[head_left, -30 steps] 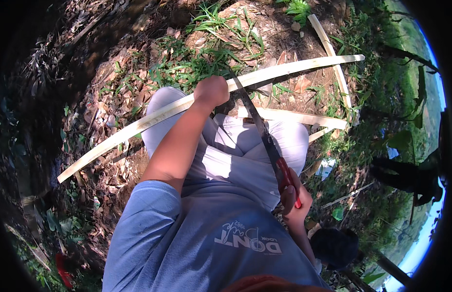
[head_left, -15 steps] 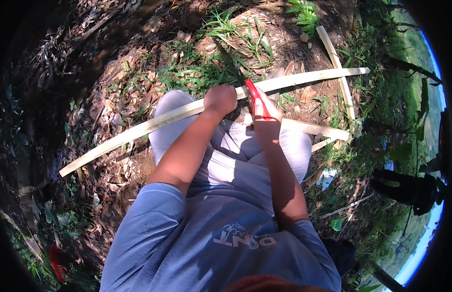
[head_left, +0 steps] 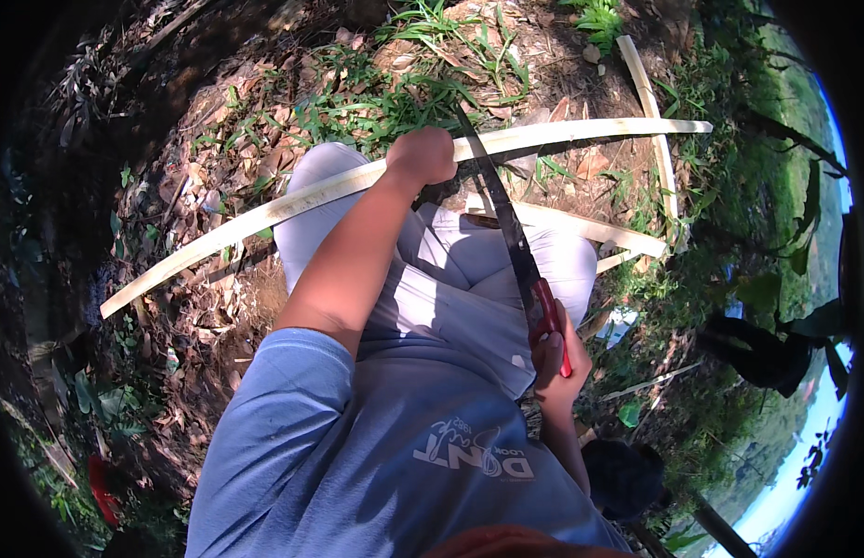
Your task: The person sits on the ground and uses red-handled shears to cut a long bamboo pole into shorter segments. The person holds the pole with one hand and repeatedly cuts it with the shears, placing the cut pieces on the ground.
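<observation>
A long pale wooden strip [head_left: 255, 220] lies across my legs, running from lower left to upper right. My left hand [head_left: 421, 155] is closed round it near its middle, over my raised left knee. Just right of that fist, the dark blade of a handsaw [head_left: 506, 223] crosses the strip with its tip end beyond the far edge. My right hand [head_left: 559, 365] grips the saw's red handle by my right thigh, close to my body. Whether the blade has cut into the wood I cannot tell.
Another pale wood piece [head_left: 581, 228] lies by my right knee, and one more strip [head_left: 644, 86] stretches along the ground at upper right. Leaf litter, grass tufts [head_left: 385, 110] and a green fern [head_left: 599, 20] surround me. A red object [head_left: 102, 488] lies at lower left.
My right hand has pulled the saw back toward my body, so more of the blade shows on the near side of the strip. My left hand keeps its hold.
</observation>
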A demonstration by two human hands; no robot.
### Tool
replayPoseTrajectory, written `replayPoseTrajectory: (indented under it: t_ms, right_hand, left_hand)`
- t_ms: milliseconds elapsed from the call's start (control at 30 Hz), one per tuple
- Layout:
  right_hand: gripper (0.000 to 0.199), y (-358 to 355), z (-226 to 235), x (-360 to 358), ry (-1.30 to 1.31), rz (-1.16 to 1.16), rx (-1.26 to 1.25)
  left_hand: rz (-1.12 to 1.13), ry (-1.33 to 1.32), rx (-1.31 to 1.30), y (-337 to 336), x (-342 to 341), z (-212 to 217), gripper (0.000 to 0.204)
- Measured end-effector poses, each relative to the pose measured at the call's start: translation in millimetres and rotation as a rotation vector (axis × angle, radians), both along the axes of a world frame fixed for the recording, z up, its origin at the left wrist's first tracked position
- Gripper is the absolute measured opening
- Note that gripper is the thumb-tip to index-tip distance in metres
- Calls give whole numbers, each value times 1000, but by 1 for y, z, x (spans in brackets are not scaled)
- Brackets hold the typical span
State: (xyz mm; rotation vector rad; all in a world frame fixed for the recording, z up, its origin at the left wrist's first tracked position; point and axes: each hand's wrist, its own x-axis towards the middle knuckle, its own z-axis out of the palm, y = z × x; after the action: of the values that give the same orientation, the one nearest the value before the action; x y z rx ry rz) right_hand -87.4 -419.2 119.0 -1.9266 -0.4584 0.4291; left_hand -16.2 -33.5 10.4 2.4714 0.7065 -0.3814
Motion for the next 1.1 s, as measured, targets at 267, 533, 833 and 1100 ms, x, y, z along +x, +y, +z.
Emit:
replayPoseTrajectory:
  t_ms: [267,533,833,1100]
  right_hand:
    - [43,44,-30,32,-101,53,61]
    - [39,220,-94,118,-263,68,321]
    - [40,110,-72,65,-56,93,27]
    - [43,-4,12,-6,21,8,-4]
  left_hand:
    - [-20,6,20,-2,2,-2,34]
    - [-34,-25,62,6,1,-9,36]
    - [-159,8,-32,31,14,-43,35]
    - [-95,6,-15,17,11,-18,35]
